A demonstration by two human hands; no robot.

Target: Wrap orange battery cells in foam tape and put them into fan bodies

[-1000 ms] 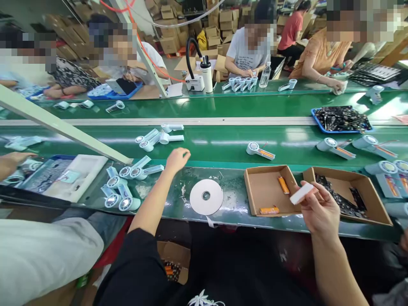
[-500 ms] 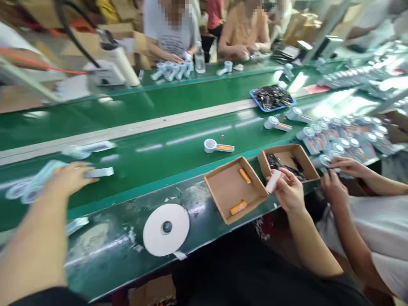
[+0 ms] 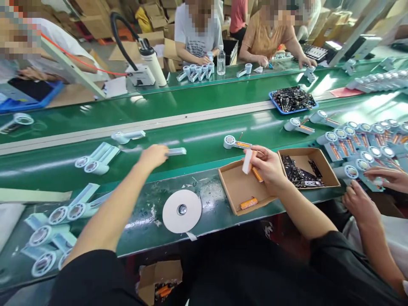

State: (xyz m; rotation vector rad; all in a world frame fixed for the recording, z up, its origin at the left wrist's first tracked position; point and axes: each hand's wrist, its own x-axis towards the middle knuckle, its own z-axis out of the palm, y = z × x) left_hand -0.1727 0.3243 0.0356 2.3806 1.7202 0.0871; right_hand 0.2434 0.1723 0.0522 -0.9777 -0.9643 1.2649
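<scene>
My left hand [image 3: 153, 155] reaches out over the green conveyor belt [image 3: 197, 140] and closes on a pale blue fan part [image 3: 176, 151] whose handle sticks out to the right. My right hand [image 3: 267, 165] is raised over a shallow cardboard tray [image 3: 237, 189] and pinches a small white flat piece [image 3: 247, 161] upright. Orange cells [image 3: 248, 203] lie in that tray. A fan housing with an orange cell [image 3: 236, 143] rests on the belt just behind my right hand. A white tape roll [image 3: 182, 211] lies flat on the near ledge between my arms.
A second cardboard tray [image 3: 318, 159] with dark circuit boards sits to the right. Several pale blue fan housings [image 3: 54, 231] lie at the near left, more at the right [image 3: 360, 142]. Another person's hands [image 3: 360, 204] work at the right edge. People sit across the belt.
The view swung back toward the left. My left hand went farther out onto the belt and took hold of a fan part. My right hand rose over the tray, still holding the white piece.
</scene>
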